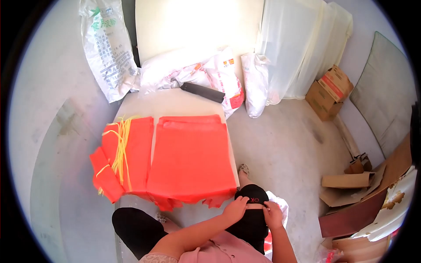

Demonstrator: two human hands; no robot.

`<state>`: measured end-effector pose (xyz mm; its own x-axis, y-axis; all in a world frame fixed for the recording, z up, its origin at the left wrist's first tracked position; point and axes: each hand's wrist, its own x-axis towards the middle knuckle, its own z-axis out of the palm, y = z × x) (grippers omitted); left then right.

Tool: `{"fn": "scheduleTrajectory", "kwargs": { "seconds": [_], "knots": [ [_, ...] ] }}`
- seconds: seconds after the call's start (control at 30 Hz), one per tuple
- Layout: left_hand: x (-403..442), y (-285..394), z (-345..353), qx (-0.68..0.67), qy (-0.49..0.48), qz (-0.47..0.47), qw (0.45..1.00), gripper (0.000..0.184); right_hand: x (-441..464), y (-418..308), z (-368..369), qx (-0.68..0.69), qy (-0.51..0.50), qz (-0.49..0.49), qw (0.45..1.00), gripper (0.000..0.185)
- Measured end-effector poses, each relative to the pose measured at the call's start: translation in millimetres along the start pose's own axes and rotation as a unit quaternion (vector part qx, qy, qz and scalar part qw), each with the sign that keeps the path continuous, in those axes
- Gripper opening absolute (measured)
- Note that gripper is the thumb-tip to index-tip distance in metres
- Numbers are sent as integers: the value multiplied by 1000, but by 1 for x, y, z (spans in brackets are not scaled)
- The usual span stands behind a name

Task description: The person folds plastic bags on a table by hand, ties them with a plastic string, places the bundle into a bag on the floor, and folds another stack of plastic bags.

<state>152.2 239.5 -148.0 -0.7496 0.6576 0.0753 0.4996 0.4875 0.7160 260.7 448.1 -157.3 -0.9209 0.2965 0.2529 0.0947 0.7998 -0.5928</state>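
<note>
Left hand (236,210) and right hand (273,215): each grip appears narrow, pinching the red-lettered black cloth (251,192); even tension should prevent skewing.

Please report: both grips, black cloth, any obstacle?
Left grip, right grip: both touching black cloth. Cloth lies over right leg. Red stacks on table alongside; nothing seen in the way.
</note>
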Motion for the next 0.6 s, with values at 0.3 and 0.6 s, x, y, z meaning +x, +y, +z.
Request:
{"fn": "scheduleTrajectory", "kwargs": {
  "seconds": [0.3, 0.6],
  "knots": [
    [27, -31, 22, 32, 75, 86, 993, 14, 17, 2, 39, 59, 58, 84, 993, 56],
    [17, 6, 16, -147, 24, -30, 988, 13, 25, 23, 52, 141, 89, 168, 972, 43]
  ]
}}
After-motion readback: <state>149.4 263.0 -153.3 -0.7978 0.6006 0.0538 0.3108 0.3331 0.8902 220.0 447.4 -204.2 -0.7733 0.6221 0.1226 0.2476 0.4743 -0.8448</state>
